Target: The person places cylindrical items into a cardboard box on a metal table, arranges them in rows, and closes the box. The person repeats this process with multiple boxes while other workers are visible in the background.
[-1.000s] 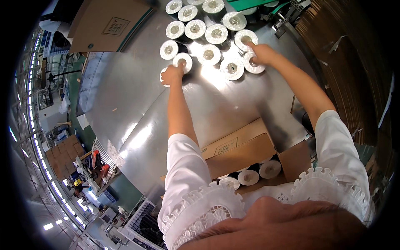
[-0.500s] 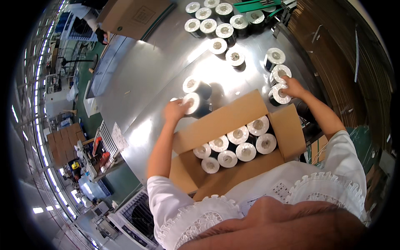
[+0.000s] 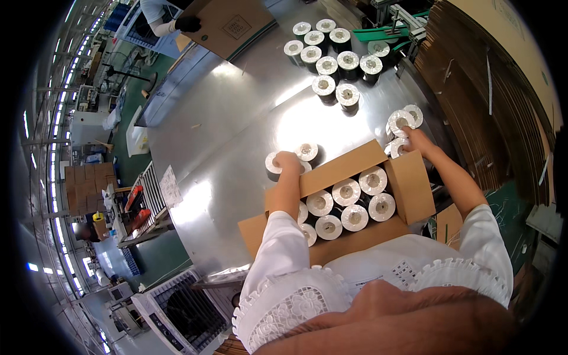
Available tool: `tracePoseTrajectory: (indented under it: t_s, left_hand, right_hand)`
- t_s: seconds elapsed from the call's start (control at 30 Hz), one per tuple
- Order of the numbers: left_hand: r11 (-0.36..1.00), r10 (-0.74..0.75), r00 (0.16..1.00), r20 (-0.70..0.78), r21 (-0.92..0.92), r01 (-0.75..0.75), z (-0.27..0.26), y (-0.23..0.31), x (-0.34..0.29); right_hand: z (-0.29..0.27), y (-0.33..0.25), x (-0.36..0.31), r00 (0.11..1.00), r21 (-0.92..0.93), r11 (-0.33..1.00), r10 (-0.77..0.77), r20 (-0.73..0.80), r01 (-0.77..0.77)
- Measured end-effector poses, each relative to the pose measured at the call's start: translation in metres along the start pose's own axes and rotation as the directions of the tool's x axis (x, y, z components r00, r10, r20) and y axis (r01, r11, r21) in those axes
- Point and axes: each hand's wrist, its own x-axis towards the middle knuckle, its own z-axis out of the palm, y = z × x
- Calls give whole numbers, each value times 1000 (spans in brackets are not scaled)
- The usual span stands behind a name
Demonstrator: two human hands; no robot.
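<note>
An open cardboard box [image 3: 343, 170] sits in front of me, holding two rows of white-ended, dark-sided rolls [image 3: 354, 218]. Beyond its left end, my left hand [image 3: 287, 160] is closed on a roll [image 3: 271, 164]; part of its grip is hidden. Another roll [image 3: 306, 152] stands right beside those fingers. Past the box's right end, my right hand [image 3: 419, 142] grips a roll [image 3: 402, 122] by its top, thumb over the white end. That roll overlaps its neighbours, one farther roll [image 3: 415, 115] and a nearer one [image 3: 397, 148] beside the box flap.
More rolls [image 3: 326, 65] stand grouped at the far side of the metal table [image 3: 219, 136]. Behind them is a green-banded machine [image 3: 384, 34]. A large carton [image 3: 228, 26] stands far left, with another person's dark-gloved hand [image 3: 189, 23] beside it. Stacked cardboard [image 3: 473, 89] lines the right.
My left hand has shifted right, nearer the box, among the rolls there. My right hand has raised a roll slightly out of its line. A gloved person has come to the far carton.
</note>
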Motion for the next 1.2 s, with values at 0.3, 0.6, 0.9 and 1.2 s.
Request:
tracePoseTrajectory:
  t_s: [0.3, 0.6, 0.9, 1.2]
  left_hand:
    - [910, -259, 949, 180, -284, 302, 18, -32, 5]
    - [545, -530, 753, -391, -837, -51, 32, -151, -18]
    - [-301, 221, 971, -93, -954, -23, 10, -147, -290]
    - [850, 435, 823, -365, -136, -510, 57, -98, -307]
  right_hand:
    - [-51, -31, -33, 963, 174, 978, 156, -222, -118]
    - [-120, -44, -77, 836, 311, 950, 157, -527, 18]
    - [-108, -186, -149, 758, 97, 763, -603, -247, 639]
    - [67, -289, -134, 690, 166, 865, -482, 540, 474]
